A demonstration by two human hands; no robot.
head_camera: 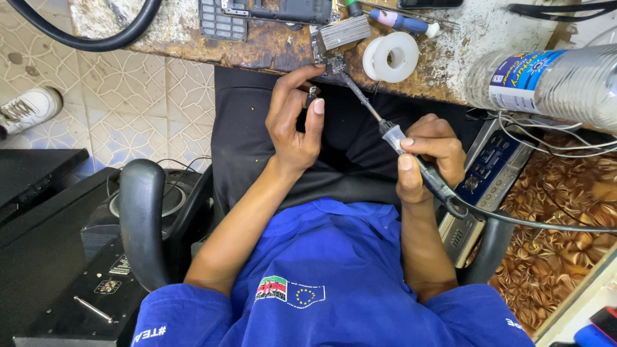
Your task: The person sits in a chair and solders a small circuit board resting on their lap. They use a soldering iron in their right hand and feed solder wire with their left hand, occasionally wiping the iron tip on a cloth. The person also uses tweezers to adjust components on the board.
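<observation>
The soldering iron (393, 136) lies just right of the frame's centre, its long axis running diagonally from the handle at lower right up to the tip at upper left, where it meets a small circuit board (335, 63) at the workbench (270, 48) edge. The right hand (432, 157) wraps closed around the handle, thumb along it, wrist bent upward. The left hand (295, 115) rises from lower left, fingers curled, pinching a small dark part (312, 96) beside the board. A white tape roll (391, 56) lies just right of the tip.
</observation>
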